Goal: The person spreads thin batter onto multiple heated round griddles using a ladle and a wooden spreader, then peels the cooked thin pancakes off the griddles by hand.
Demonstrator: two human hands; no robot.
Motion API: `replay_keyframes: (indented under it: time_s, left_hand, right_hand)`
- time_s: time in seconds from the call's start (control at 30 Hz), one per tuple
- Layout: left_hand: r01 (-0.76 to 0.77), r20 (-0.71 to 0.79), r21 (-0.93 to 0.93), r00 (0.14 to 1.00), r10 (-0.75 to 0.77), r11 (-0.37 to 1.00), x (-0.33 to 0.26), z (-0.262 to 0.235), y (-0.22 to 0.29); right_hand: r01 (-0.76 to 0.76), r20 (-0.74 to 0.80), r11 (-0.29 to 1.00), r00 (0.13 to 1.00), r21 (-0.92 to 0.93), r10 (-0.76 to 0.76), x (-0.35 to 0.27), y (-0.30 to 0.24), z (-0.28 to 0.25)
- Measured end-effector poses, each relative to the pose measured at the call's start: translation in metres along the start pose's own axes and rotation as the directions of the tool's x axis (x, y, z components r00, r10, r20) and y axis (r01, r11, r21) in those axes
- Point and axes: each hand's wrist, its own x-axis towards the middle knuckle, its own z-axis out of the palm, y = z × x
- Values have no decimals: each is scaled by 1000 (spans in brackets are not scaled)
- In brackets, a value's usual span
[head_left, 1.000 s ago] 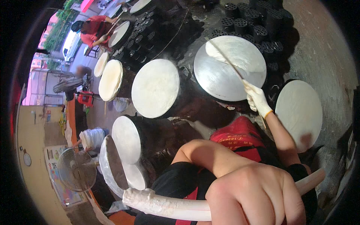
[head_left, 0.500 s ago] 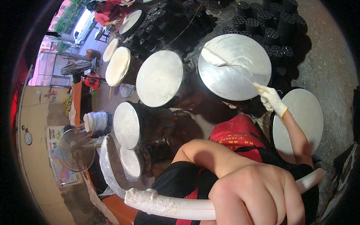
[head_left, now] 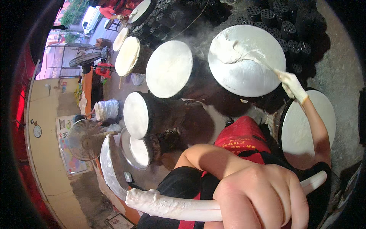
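Note:
My right hand (head_left: 292,87), in a white glove, grips the end of a thin stick (head_left: 267,65). The stick reaches over a large round griddle (head_left: 249,82), and its far end lies in thick white batter (head_left: 228,51) at the griddle's upper left. A thin, streaky film covers part of the plate. Close to the camera, my bare left hand (head_left: 263,194) is wrapped round a long white handle (head_left: 183,206). Batter cakes the handle's left end, where a curved white piece (head_left: 110,168) bends upward; its full shape is unclear.
More round griddles stand about, one beside my right forearm (head_left: 316,122), others leftward (head_left: 169,68). One bears stacked pale sheets (head_left: 127,56). Black perforated coal cylinders (head_left: 268,17) stand at upper right. A fan (head_left: 84,140) is at left. A red-clad person (head_left: 110,11) works at a far griddle.
My right hand and the stick have shifted on the griddle, and the batter has changed from a straight ridge to a curled heap. My left hand keeps its grip. The whole view has shifted slightly.

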Motion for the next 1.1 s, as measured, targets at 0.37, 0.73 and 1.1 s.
replay_keyframes:
  time_s: [0.37, 0.73, 1.1]
  left_hand:
    - [20, 274, -152, 962, 23, 988, -13, -15, 0]
    - [578, -577, 283, 740, -346, 766, -114, -123, 169]
    - [865, -895, 434, 382, 231, 253, -308, -190, 365]
  right_hand:
    - [-43, 39, 970, 999, 241, 35, -94, 29, 53]
    - [44, -332, 997, 943, 70, -18, -182, 83, 186]
    - [478, -600, 735, 791, 481, -121, 112, -3, 415]
